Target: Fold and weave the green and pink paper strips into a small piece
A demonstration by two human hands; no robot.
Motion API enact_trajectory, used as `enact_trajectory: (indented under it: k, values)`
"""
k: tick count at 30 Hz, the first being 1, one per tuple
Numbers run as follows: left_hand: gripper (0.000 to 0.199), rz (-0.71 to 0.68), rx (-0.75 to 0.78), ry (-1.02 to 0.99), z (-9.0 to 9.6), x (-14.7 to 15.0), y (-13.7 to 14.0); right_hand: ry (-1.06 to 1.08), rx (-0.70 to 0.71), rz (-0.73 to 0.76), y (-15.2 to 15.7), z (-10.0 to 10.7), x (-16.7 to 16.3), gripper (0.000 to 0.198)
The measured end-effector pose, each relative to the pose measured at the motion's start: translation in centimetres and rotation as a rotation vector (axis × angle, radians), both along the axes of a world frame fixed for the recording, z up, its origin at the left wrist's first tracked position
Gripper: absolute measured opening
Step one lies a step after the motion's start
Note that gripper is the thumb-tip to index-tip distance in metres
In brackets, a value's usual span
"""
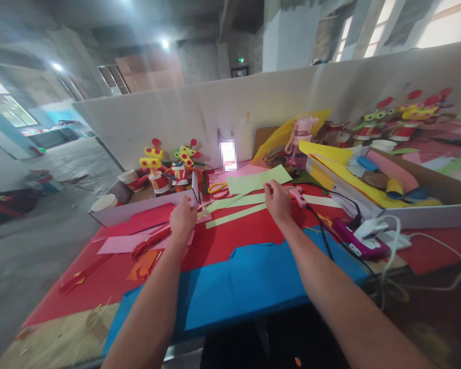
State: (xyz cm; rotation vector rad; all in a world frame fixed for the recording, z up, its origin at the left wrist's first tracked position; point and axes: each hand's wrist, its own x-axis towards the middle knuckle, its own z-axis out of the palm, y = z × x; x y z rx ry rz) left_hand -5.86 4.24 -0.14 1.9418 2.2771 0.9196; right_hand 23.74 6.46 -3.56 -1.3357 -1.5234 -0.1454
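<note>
My left hand [183, 220] is above the table's left half, fingers pinched together. What lies between its fingertips, if anything, is too small to make out. Right beside it are pink paper pieces [117, 244] and red-handled scissors or a cutter [149, 243]. My right hand [278, 201] is closed, its fingertips gripping the end of a light green paper strip [234, 197] that slants down to the left. Just behind them lies a light green sheet [259, 179]. Another pale green strip [236, 215] rests on the red sheet [223, 246] between my hands.
Robot figures [153, 169] stand in a box at the left. A pink glue gun [298, 197] lies right of my right hand, with cables leading to a purple power strip [359, 241]. A white box [426, 215] holds scraps. Blue sheets [246, 287] cover the front edge.
</note>
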Motion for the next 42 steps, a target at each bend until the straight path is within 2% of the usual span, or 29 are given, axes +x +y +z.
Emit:
enact_trajectory:
  k: [1, 3, 4, 6, 8, 11, 13, 15, 17, 20, 23, 25, 27, 29, 31, 33, 36, 40, 42]
  values:
    - [0.017, -0.128, -0.029, 0.100, 0.3, 0.5, -0.2, -0.010, -0.003, 0.015, -0.1, 0.0, -0.4, 0.022]
    - [0.016, -0.482, -0.164, 0.252, 0.5, 1.8, -0.4, -0.025, -0.011, 0.038, -0.2, 0.0, -0.9, 0.023]
    - [0.015, -0.595, -0.229, 0.336, 0.4, 2.7, -0.5, -0.033, -0.015, 0.047, -0.3, 0.0, -1.0, 0.023]
    - [0.015, -0.623, -0.299, 0.512, 0.0, 4.4, -0.6, -0.047, -0.029, 0.059, -0.4, 0.0, -1.0, 0.023]
    - [0.022, -0.547, -0.281, 0.608, -0.5, 5.8, -0.8, -0.059, -0.060, 0.068, -0.5, -0.2, -1.1, 0.022]
    - [0.026, -0.472, -0.178, 0.699, -0.9, 6.8, -1.2, -0.078, -0.123, 0.124, -0.7, -0.5, -2.2, 0.022]
    - [0.024, -0.485, -0.093, 0.733, -1.0, 6.8, -1.6, -0.108, -0.151, 0.244, -0.9, -0.9, -3.7, 0.024]
    - [0.019, -0.552, -0.002, 0.745, -1.0, 6.6, -1.9, -0.154, -0.201, 0.409, -1.1, -1.2, -5.6, 0.026]
    - [0.016, -0.685, 0.103, 0.745, -1.0, 6.3, -2.0, -0.157, -0.305, 0.492, -1.4, -1.4, -7.1, 0.028]
    - [0.016, -0.872, 0.289, 0.740, -0.8, 6.3, -2.2, -0.243, -0.471, 0.528, -1.8, -1.1, -7.7, 0.027]
    - [0.017, -0.908, 0.449, 0.732, -0.6, 6.7, -2.5, -0.253, -0.547, 0.517, -1.9, -0.4, -7.1, 0.023]
    - [0.017, -0.900, 0.519, 0.701, -0.5, 6.9, -2.7, -0.144, -0.588, 0.580, -1.8, 0.1, -6.6, 0.028]
    - [0.018, -0.887, 0.556, 0.636, -0.3, 6.9, -2.9, 0.060, -0.675, 0.731, -1.9, 0.5, -6.4, 0.039]
    - [0.019, -0.875, 0.558, 0.540, -0.4, 6.6, -2.7, 0.280, -0.768, 0.889, -2.1, 0.6, -6.5, 0.047]
    - [0.017, -0.864, 0.548, 0.413, -0.7, 5.8, -2.2, 0.425, -0.788, 0.962, -2.3, 0.5, -6.5, 0.048]
    - [0.014, -0.859, 0.552, 0.255, -1.1, 4.7, -1.3, 0.497, -0.781, 0.943, -2.4, 0.2, -6.4, 0.043]
    - [0.012, -0.828, 0.488, 0.025, -1.9, 3.2, -0.2, 0.498, -0.737, 0.854, -2.1, -0.1, -6.2, 0.036]
    - [0.024, -0.767, 0.247, -0.227, -2.3, 2.5, -0.1, 0.429, -0.665, 0.817, -1.8, -0.2, -6.0, 0.031]
    - [0.029, -0.753, 0.186, -0.289, -2.2, 2.5, -0.4, 0.406, -0.655, 0.829, -1.9, -0.1, -6.0, 0.031]
